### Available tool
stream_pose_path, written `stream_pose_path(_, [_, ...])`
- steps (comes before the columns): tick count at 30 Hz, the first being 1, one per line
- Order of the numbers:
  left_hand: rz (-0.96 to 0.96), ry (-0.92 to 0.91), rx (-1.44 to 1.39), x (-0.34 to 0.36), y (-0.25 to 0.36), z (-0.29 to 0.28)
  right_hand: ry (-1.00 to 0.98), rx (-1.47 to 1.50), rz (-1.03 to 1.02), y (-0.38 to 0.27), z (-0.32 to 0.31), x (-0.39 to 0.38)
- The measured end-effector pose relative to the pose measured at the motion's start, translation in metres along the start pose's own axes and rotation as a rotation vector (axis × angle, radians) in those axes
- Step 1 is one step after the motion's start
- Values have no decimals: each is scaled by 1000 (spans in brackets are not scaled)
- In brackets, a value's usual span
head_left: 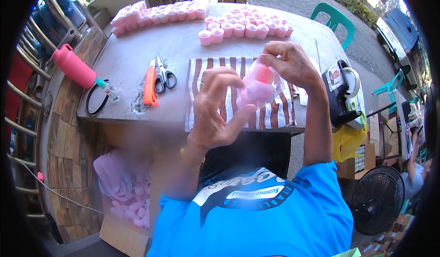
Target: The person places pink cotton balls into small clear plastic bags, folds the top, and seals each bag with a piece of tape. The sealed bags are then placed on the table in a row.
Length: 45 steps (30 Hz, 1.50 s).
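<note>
My right hand (288, 66) pinches the top of a clear plastic bag (260, 93) holding pink cylindrical containers (265, 76), one above another. My left hand (220, 96), slightly blurred, is open at the bag's left, fingers curved and apart, thumb near its lower edge; I cannot tell if it touches. A brown-and-white striped cloth (197, 73) lies beneath both hands. Orange-handled cutter (150, 86) and scissors (163, 80) lie to the left. Rows of pink containers (238, 30) and bagged ones (160, 15) stand at the back of the table (119, 64).
Pink bottle (73, 64), small clear bottle (112, 92) at left; black tape dispenser (339, 105), yellow bag (346, 142) at right; carton of pink pieces (128, 238) below left; fan (378, 197) beside me; teal chair (346, 25) behind table; another person (415, 183) at far right.
</note>
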<state>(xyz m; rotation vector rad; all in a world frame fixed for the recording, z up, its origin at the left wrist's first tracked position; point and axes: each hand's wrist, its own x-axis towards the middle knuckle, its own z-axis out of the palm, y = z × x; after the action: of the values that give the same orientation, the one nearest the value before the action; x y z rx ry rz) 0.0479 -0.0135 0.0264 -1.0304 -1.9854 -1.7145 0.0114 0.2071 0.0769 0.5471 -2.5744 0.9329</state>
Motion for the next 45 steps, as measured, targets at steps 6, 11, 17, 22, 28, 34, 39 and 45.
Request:
stream_pose_path(6, [-16, -78, -178, -12, -62, 27, -23, 327, 66, 3, 16, -2])
stream_pose_path(11, [22, -38, -6, -8, -50, 19, 417, 755, 147, -5, 32, -42])
stream_pose_path(17, [-48, 63, -189, -25, -50, 34, 517, 361, 59, -20, 69, -91])
stream_pose_path(22, [93, 119, 163, -24, -40, 30, 492, 142, -67, -28, 72, -88])
stream_pose_path(28, [119, 179, 265, -32, -44, 29, 403, 72, -130, -36, 63, -85])
stream_pose_path(34, [218, 99, 238, -26, -38, 23, 375, -35, -238, -39, 55, -83])
stream_pose_path(39, [256, 59, 148, -26, -45, 21, 437, -85, -310, -40, 62, -86])
stream_pose_path(45, [223, 115, -142, -31, -60, 33, 404, -81, -299, -43, 58, -90])
